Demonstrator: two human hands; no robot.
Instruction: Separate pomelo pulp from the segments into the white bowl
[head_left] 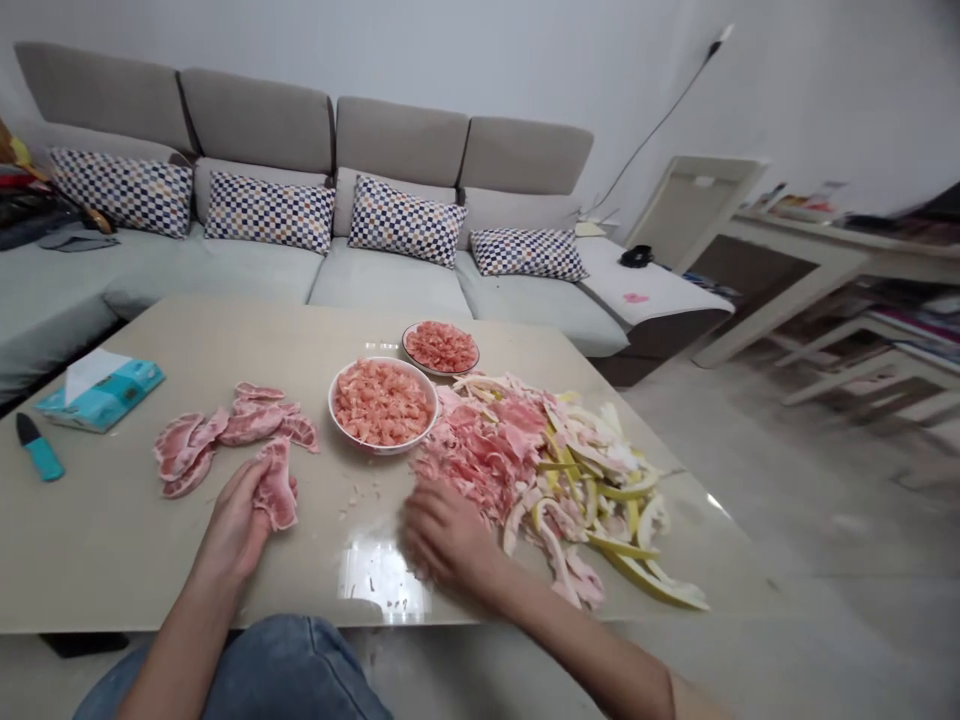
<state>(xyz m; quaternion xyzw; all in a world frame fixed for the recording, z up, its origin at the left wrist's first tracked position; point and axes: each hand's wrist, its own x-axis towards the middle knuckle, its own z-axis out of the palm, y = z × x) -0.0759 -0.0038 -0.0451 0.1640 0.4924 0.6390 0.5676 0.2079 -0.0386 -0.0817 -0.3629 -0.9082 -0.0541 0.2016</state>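
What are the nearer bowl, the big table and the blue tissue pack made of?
The bowl looks like glazed ceramic, smooth and white, but might be plastic. The table seems to be glass or polished stone: light bounces off it. The pack looks like thin, slightly shiny plastic, softly creased.

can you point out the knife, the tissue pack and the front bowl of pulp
knife (46, 459): head view, teal handle
tissue pack (112, 394): head view, blue wrapper
front bowl (384, 448): head view, near rim
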